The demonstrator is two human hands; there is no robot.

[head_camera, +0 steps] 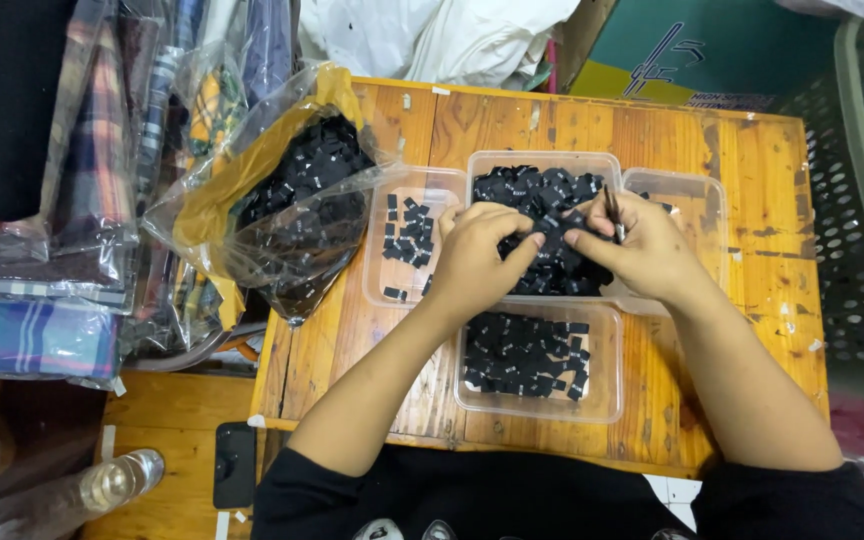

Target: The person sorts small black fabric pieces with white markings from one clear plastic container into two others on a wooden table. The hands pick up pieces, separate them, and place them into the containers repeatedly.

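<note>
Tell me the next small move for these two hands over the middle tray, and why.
Probably pull one black label free of the heap. Both the left hand and the right hand pinch together over the full centre tray, the right also holding a thin tool. The left tray holds only a few labels.

A clear plastic bag (287,195) with a yellow lining, full of small black labels, slumps at the desk's left edge. More black labels (542,215) fill clear tubs (537,410). A teal-and-yellow carton (742,50) stands behind.
</note>
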